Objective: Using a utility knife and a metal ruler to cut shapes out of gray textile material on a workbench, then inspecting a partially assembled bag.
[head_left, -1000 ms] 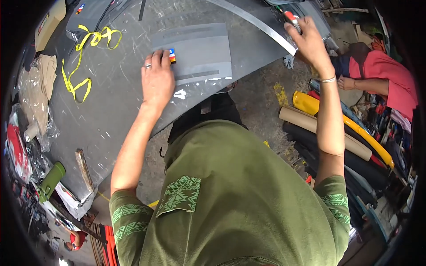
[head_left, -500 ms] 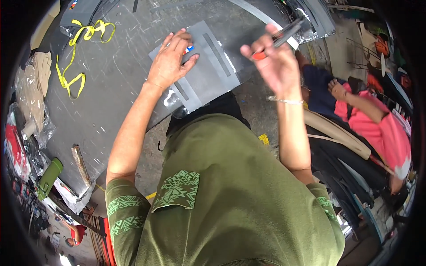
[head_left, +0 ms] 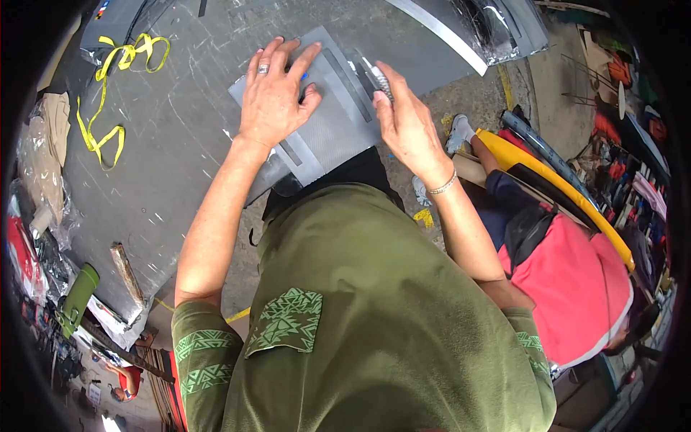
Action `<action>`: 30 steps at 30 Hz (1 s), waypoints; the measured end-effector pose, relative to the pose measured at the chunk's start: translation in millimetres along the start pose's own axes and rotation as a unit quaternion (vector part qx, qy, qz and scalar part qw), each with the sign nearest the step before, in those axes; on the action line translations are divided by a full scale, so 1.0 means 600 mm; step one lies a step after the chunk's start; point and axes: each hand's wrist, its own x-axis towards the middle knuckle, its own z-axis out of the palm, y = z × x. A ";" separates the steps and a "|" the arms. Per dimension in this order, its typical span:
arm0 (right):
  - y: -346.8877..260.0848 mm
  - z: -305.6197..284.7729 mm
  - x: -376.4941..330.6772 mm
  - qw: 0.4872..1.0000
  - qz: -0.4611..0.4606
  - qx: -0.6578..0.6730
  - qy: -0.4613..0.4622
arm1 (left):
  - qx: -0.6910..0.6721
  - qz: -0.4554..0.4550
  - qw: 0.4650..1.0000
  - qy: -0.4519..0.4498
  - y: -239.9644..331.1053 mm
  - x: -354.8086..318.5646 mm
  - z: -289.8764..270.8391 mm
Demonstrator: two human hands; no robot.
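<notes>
A flat grey textured panel (head_left: 331, 137) with dark strips along it lies at the near edge of the dark work table (head_left: 173, 122). My left hand (head_left: 275, 93) is spread on its left part, fingers apart and pressing it down. A bit of a small blue label (head_left: 304, 75) peeks out by the index finger. In my right hand (head_left: 410, 126), just beyond the panel's right edge, is a utility knife (head_left: 379, 78) with a silvery ribbed handle. Its front end points up and left toward the panel's edge; whether it touches is unclear.
Yellow ribbon (head_left: 101, 108) lies loosely at the table's left. A pale curved strip (head_left: 446, 36) and dark plastic-wrapped pieces (head_left: 504, 29) lie at the far right. Bent over at my right is a person in a pink top (head_left: 576, 288). Wrapped goods (head_left: 50, 151) line the left edge.
My right hand has come left and down with the utility knife, closer to the panel. My left hand's fingers have spread. The person in pink has bent lower and nearer.
</notes>
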 end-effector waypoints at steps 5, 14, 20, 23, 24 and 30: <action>0.005 0.041 0.019 0.998 -0.051 -0.026 0.018 | 0.052 0.029 0.998 0.006 -0.002 -0.007 0.016; -0.002 0.047 0.036 0.998 0.012 -0.059 -0.022 | 0.038 0.015 0.999 0.015 -0.002 -0.005 0.023; 0.014 0.058 0.033 0.998 -0.031 -0.063 0.004 | 0.043 0.015 0.999 0.018 0.000 -0.004 0.026; 0.005 0.053 0.034 0.998 -0.012 -0.056 -0.012 | 0.048 0.016 0.999 0.019 -0.001 -0.007 0.026; 0.003 0.052 0.034 0.998 0.007 -0.051 -0.026 | 0.053 0.017 0.998 0.021 0.000 -0.007 0.026; 0.008 0.058 0.032 0.998 -0.017 -0.058 -0.002 | 0.051 0.022 0.998 0.029 -0.001 -0.006 0.029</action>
